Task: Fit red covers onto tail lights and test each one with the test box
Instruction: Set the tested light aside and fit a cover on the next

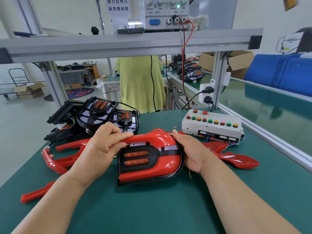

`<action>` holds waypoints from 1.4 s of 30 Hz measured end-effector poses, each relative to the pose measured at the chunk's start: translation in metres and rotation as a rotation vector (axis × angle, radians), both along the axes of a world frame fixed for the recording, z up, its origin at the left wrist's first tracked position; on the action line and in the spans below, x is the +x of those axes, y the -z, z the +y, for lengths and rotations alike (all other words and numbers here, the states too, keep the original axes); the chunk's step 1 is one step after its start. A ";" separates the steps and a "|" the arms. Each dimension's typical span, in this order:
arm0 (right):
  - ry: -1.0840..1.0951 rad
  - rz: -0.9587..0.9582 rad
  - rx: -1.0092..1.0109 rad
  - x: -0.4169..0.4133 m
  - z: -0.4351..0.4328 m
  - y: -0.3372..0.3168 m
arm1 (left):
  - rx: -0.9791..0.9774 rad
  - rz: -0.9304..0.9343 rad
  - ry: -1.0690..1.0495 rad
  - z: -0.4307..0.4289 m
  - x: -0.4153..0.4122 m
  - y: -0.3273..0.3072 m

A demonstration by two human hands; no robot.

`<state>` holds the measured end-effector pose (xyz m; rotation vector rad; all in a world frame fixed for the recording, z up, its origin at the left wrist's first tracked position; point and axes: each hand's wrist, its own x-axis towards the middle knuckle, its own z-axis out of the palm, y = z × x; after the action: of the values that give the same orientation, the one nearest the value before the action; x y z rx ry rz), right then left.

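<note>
At the table (pixel 152 208) centre, tail light (pixel 136 157) with cover (pixel 162 164) on it; left hand (pixel 103 146) palm down, grip pinching the cover's top edge; right hand (pixel 192 151) at the rounded right end, grip curled round the tail light, thumb on top; test box (pixel 211 127) behind, right

1 covered tail light (pixel 150 159), 1 test box (pixel 211 128), 11 buttons (pixel 210 121), 2 hands (pixel 103 146) (pixel 192 152)

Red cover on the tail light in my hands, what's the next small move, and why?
Probably press the top edge of the red cover down until it seats. The left hand pinches that edge, the right hand grips the right end of the tail light, and the test box stands apart behind, so fitting looks unfinished.
</note>
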<state>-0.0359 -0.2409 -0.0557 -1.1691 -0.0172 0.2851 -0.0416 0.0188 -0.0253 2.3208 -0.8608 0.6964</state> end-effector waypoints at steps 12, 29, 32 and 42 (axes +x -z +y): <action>0.003 -0.015 -0.025 -0.002 -0.002 -0.001 | 0.093 -0.036 0.021 -0.007 -0.002 -0.001; -0.012 -0.009 -0.044 -0.003 0.001 0.000 | 0.026 -0.035 0.003 -0.014 0.001 0.012; -0.019 -0.112 -0.109 -0.005 0.004 0.000 | 0.003 -0.024 -0.001 -0.014 0.003 0.014; 0.054 -0.157 -0.172 -0.007 0.005 -0.001 | -0.421 0.540 -0.185 -0.002 0.015 0.010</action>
<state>-0.0430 -0.2360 -0.0548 -1.3582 -0.1002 0.1492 -0.0270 0.0167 -0.0349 2.0578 -0.2291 0.2574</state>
